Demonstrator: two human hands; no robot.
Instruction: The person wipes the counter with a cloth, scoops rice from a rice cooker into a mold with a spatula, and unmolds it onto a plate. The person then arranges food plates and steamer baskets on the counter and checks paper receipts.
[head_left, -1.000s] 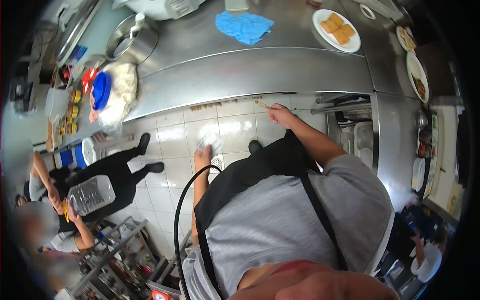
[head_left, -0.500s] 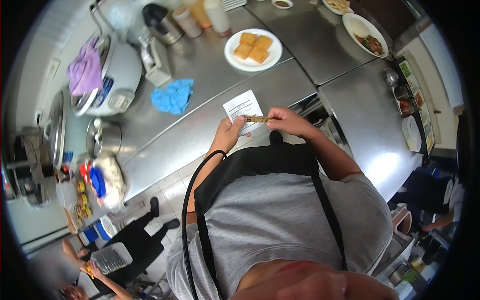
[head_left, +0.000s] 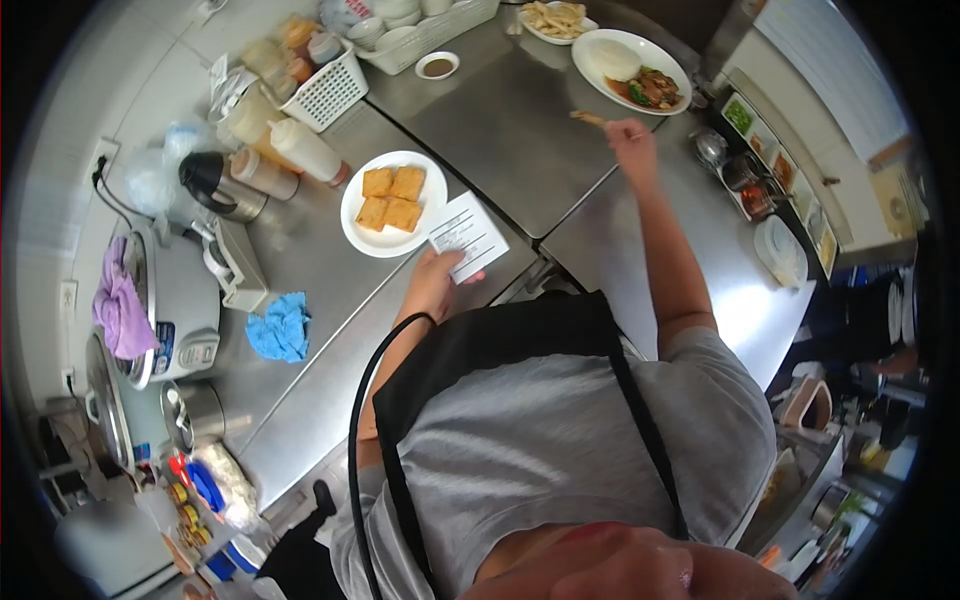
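Note:
My left hand [head_left: 432, 284] is closed on a white printed paper slip [head_left: 470, 240], thumb on its face. The slip overlaps the near right rim of a white plate [head_left: 352, 232] bearing several golden fried squares [head_left: 404, 214]. Stretched out over the far right of the counter, my right hand [head_left: 632, 142] is closed on a slim brown stick-like piece [head_left: 588, 118], blurred by motion. Just beyond that hand lies an oval plate [head_left: 590, 85] with white rice [head_left: 615, 60] and a dark sauced dish [head_left: 652, 90].
A plate of fries [head_left: 558, 20] and a small sauce bowl [head_left: 437, 66] stand at the back. Squeeze bottles [head_left: 305, 150], a white basket [head_left: 330, 92], a blue cloth [head_left: 279, 327] and a rice cooker [head_left: 185, 300] line the left. Ingredient trays [head_left: 775, 160] line the right.
My right hand has moved away from the slip, far out to the right, taking the brown piece along. My left hand keeps the slip, now beside the fried squares. The view has turned right.

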